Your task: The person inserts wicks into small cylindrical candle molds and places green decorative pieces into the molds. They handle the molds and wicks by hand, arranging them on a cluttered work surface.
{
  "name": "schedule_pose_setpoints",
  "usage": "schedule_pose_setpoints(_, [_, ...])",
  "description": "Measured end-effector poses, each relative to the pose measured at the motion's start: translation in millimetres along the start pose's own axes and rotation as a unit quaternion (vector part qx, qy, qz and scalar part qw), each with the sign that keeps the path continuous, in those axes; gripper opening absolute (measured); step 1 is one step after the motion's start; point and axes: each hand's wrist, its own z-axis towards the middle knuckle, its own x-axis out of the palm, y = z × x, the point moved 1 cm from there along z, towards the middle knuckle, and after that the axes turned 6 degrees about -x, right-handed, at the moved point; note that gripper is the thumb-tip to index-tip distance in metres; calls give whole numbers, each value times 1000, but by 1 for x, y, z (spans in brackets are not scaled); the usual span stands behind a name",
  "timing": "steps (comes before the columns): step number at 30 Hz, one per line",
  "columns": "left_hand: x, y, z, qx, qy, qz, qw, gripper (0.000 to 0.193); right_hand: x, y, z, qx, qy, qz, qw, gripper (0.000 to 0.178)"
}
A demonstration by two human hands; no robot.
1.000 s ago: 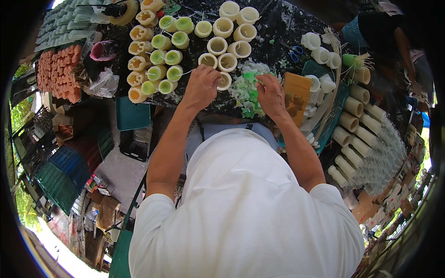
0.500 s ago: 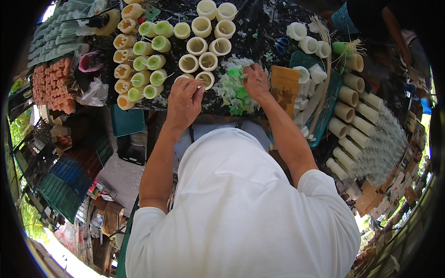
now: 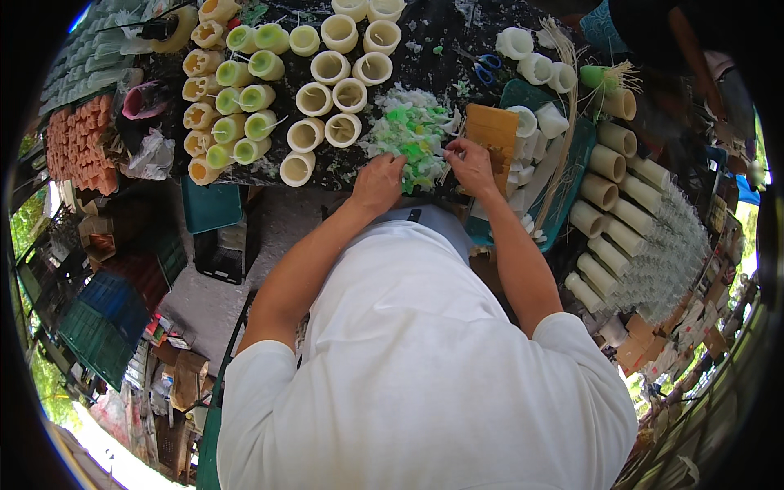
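My left hand (image 3: 379, 182) rests at the near left edge of a heap of white and green wax scraps (image 3: 412, 122), its fingers bent together; what they hold, if anything, is hidden. Beside the heap's near right side, my right hand (image 3: 471, 167) pinches something too small to name, close to an orange-brown flat piece (image 3: 491, 135). Left of the heap stand two columns of cream wax cups (image 3: 343, 129), several with pale wicks inside. The nearest cream cup (image 3: 297, 168) stands at the table's front edge, apart from both hands.
Green-filled cups (image 3: 233, 128) and yellowish scalloped cups (image 3: 199, 117) line the left. At right are a teal tray (image 3: 576, 180) of white pieces, pale cylinders (image 3: 606, 163) and blue scissors (image 3: 487, 69). Pinkish blocks (image 3: 82, 147) are stacked far left.
My left hand has left the nearest cream cups and moved right to the wax scraps. My right hand has drawn back from the heap toward me. The view has shifted slightly.
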Motion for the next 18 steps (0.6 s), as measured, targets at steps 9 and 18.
schedule_pose_setpoints(9, [2, -31, 6, -43, -29, -123, 991, 29, 9, 19, -20, 13, -14, 12, 1000, 24])
schedule_pose_setpoints(18, [-11, -39, 20, -236, 89, -668, 700, 15, -3, 24, -33, 12, 144, 443, 885, 21])
